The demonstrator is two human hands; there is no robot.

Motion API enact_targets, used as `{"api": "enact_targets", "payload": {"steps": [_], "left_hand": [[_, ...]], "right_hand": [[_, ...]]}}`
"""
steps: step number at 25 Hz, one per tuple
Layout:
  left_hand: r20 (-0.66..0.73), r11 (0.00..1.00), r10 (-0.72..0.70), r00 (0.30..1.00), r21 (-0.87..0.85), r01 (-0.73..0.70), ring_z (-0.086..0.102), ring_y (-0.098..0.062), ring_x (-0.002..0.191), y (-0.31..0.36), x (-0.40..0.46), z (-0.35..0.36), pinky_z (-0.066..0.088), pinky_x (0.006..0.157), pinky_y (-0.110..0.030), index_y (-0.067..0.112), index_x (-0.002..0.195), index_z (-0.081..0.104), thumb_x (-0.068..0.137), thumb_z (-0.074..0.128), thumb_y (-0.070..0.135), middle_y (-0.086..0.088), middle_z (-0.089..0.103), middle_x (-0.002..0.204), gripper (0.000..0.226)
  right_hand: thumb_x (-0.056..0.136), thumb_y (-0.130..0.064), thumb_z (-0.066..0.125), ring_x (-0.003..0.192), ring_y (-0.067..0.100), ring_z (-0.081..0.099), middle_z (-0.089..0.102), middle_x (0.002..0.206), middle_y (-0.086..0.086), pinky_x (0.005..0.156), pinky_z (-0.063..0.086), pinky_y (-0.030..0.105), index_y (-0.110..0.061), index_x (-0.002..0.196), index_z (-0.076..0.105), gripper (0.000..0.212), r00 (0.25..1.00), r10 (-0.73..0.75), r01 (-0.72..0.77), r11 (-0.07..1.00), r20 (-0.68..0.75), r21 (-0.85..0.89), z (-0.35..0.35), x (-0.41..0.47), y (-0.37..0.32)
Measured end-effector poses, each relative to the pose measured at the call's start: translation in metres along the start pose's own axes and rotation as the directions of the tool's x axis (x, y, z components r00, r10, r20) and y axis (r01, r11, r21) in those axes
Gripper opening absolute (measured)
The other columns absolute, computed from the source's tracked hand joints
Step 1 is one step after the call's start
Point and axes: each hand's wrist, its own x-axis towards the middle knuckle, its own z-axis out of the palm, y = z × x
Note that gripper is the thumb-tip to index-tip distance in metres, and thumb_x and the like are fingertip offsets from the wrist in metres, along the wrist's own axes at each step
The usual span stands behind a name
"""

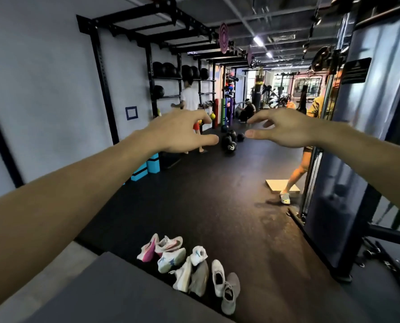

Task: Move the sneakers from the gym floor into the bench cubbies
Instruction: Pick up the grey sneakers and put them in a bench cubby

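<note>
Both hands are empty, left hand [180, 131] and right hand [285, 129] held out apart, fingers loose. Sneakers [189, 264] are piled on the floor [229, 194] right by the worktop [115, 292] edge, with open floor beyond.

White-pink sneakers [158, 247], grey sneakers [229, 292], black floor [217, 194], cyan blocks [147, 166].

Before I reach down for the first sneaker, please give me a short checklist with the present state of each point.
1. Left hand free: ok, fingers relaxed, holding nothing.
2. Right hand free: ok, holding nothing.
3. Sneakers within view: ok, heaped on the dark floor beside the bench.
4. Pairs sorted: not ok, several lie tipped and overlapping.
5. Cubbies open and free: cannot tell, only the bench top shows.
</note>
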Motion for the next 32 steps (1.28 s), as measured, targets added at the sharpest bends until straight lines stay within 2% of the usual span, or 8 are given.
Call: {"api": "enact_targets", "payload": {"steps": [4, 8, 13, 16, 17, 21, 26, 32], "left_hand": [[0.023, 0.999, 0.032, 0.999, -0.029, -0.031, 0.053, -0.02, 0.111, -0.073, 0.088, 0.046, 0.047, 0.087, -0.04, 0.04, 0.127, 0.048, 0.071, 0.047, 0.08, 0.001, 0.055, 0.128, 0.069], [0.066, 0.996, 0.068, 0.996, -0.057, -0.064, 0.052, -0.02, 0.113, -0.124, 0.17, 0.086, 0.047, 0.091, -0.043, 0.04, 0.126, 0.048, 0.068, 0.045, 0.083, 0.001, 0.054, 0.129, 0.072], [0.121, 0.991, 0.099, 0.988, -0.102, -0.087, 0.056, -0.014, 0.094, -0.165, 0.263, 0.16, 0.05, 0.078, -0.037, 0.042, 0.125, 0.046, 0.069, 0.046, 0.082, 0.005, 0.056, 0.124, 0.069], [0.114, 0.986, 0.106, 0.988, -0.139, -0.09, 0.054, -0.01, 0.089, -0.185, 0.316, 0.197, 0.046, 0.069, -0.029, 0.042, 0.125, 0.047, 0.071, 0.048, 0.079, 0.005, 0.056, 0.122, 0.065], [0.127, 0.986, 0.103, 0.987, -0.14, -0.085, 0.053, -0.01, 0.089, -0.191, 0.332, 0.21, 0.045, 0.069, -0.028, 0.043, 0.125, 0.047, 0.071, 0.049, 0.079, 0.005, 0.056, 0.124, 0.065], [0.181, 0.988, 0.08, 0.98, -0.141, -0.055, 0.052, -0.014, 0.103, -0.213, 0.388, 0.255, 0.047, 0.085, -0.038, 0.042, 0.127, 0.046, 0.068, 0.045, 0.082, 0.002, 0.053, 0.13, 0.071], [0.238, 0.98, 0.072, 0.969, -0.197, -0.025, 0.051, -0.015, 0.111, -0.24, 0.435, 0.307, 0.041, 0.084, -0.034, 0.044, 0.128, 0.045, 0.066, 0.046, 0.081, 0.001, 0.052, 0.133, 0.072], [0.272, 0.957, 0.1, 0.957, -0.291, -0.017, 0.049, -0.012, 0.103, -0.273, 0.467, 0.384, 0.043, 0.084, -0.037, 0.046, 0.124, 0.046, 0.061, 0.046, 0.085, 0.002, 0.053, 0.131, 0.074]], "right_hand": [[0.085, -0.06, 0.052, 0.113, 0.015, 0.05, 0.052, 0.134, -0.001, 0.087, 0.034, 0.027, -0.025, 0.134, 0.049, 0.06, 0.999, 0.049, -0.049, 0.999, -0.011, 0.017, 0.034, 0.101, 0.039], [0.084, -0.062, 0.051, 0.114, 0.017, 0.049, 0.051, 0.135, 0.0, 0.089, 0.033, 0.028, -0.026, 0.132, 0.051, 0.06, 0.995, 0.092, -0.091, 0.996, -0.03, 0.025, 0.06, 0.178, 0.076], [0.083, -0.062, 0.052, 0.117, 0.02, 0.05, 0.051, 0.136, 0.004, 0.087, 0.033, 0.029, -0.027, 0.132, 0.05, 0.061, 0.988, 0.151, -0.152, 0.987, 0.014, 0.053, 0.106, 0.267, 0.142], [0.082, -0.063, 0.052, 0.115, 0.02, 0.052, 0.054, 0.133, 0.005, 0.089, 0.035, 0.029, -0.028, 0.131, 0.051, 0.06, 0.987, 0.158, -0.158, 0.986, -0.004, 0.059, 0.128, 0.312, 0.183], [0.081, -0.064, 0.052, 0.116, 0.021, 0.052, 0.055, 0.132, 0.005, 0.091, 0.037, 0.031, -0.029, 0.13, 0.051, 0.06, 0.987, 0.159, -0.159, 0.985, 0.003, 0.061, 0.135, 0.326, 0.198], [0.079, -0.067, 0.052, 0.116, 0.02, 0.053, 0.055, 0.132, 0.002, 0.098, 0.038, 0.036, -0.031, 0.127, 0.053, 0.06, 0.988, 0.157, -0.157, 0.986, 0.008, 0.054, 0.16, 0.375, 0.25], [0.084, -0.06, 0.054, 0.116, 0.02, 0.052, 0.051, 0.137, 0.001, 0.096, 0.038, 0.033, -0.027, 0.13, 0.052, 0.057, 0.988, 0.154, -0.155, 0.985, 0.023, 0.074, 0.197, 0.424, 0.292], [0.089, -0.052, 0.054, 0.114, 0.019, 0.054, 0.051, 0.136, 0.001, 0.089, 0.035, 0.028, -0.023, 0.133, 0.051, 0.053, 0.975, 0.222, -0.222, 0.973, 0.006, 0.061, 0.265, 0.459, 0.324]]}}
